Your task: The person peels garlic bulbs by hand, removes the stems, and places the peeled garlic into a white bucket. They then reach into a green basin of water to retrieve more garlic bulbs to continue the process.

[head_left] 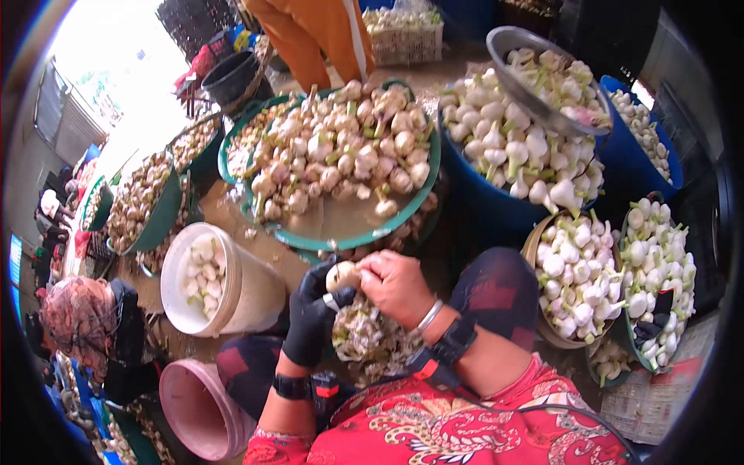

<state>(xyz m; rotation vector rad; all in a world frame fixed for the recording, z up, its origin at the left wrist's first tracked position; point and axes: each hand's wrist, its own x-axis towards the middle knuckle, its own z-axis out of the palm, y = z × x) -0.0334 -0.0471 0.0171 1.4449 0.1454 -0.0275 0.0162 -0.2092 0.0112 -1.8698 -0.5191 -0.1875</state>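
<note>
My left hand, in a black glove, is closed around a garlic bulb above my lap. The bare fingers of my right hand pinch the bulb's right side. A small pale strip shows at the gloved thumb; what it is, I cannot make out. Below both hands, a heap of garlic skins and trimmings lies between my knees. Just beyond them stands a green basin piled with untrimmed brownish garlic.
To the left are a white bucket with pale garlic and a pink bucket. A blue tub of white bulbs, topped by a metal bowl, stands at right. A basket of garlic sits nearer. Another person stands behind the basin.
</note>
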